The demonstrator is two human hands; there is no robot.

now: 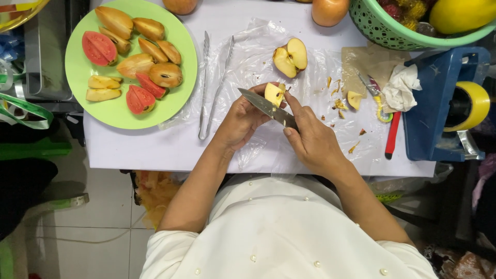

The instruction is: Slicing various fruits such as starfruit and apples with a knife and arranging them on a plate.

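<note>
Head view: left hand (242, 120) pinches a pale yellow apple wedge (274, 94), right hand (313, 140) grips a steel knife (266, 107) slanting up-left beneath it.

Between the left hand (242, 120) and right hand (310, 138) the apple piece (274, 94) is pale yellow, crossed by the grey steel knife blade (267, 107). Just beyond the hands the apple halves (291, 57) show cream flesh and red-orange skin. Far to the left hand's side, the plate (178, 98) is lime green under pink-red and tan-brown fruit wedges. Past the right hand lie a red-handled tool (392, 135), a blue holder (434, 116) with a yellow tape roll (473, 106), and a green lattice basket (392, 31). The tabletop (144, 150) is white.
</note>
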